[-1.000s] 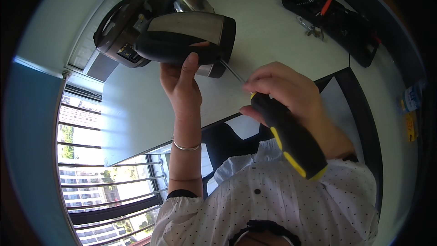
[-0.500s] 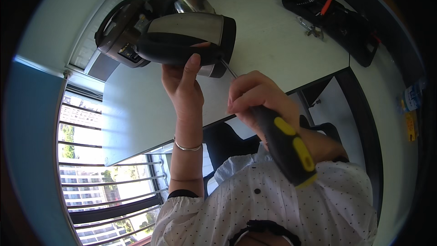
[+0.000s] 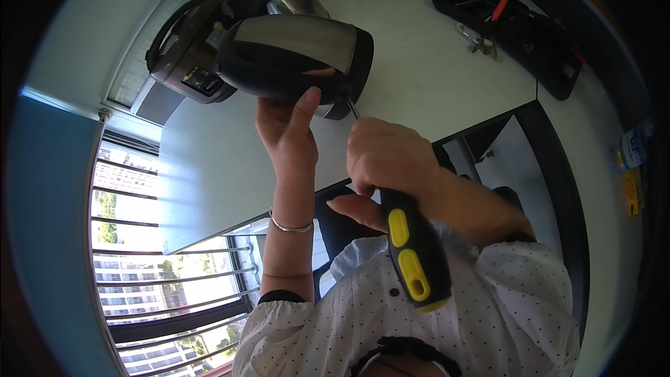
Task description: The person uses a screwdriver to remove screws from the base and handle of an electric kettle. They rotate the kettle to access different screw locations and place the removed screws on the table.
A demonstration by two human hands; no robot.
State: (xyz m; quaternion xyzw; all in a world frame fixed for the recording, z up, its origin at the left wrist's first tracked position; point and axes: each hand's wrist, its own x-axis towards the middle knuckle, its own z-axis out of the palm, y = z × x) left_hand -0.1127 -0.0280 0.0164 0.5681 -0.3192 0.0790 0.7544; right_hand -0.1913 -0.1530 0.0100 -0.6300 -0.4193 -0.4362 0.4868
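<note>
left grip (image 3: pixel 289 132) on kettle (image 3: pixel 296 56), right grip (image 3: pixel 391 160) on screwdriver (image 3: pixel 412 255)

Your right hand (image 3: pixel 391 160) covers most of the screwdriver (image 3: pixel 412 251) shaft, and you can't see where its tip meets the kettle (image 3: pixel 293 56). The kettle hides most of the appliance (image 3: pixel 185 52) behind it. The tools in the black tray (image 3: pixel 516 21) are too small to identify.
</note>
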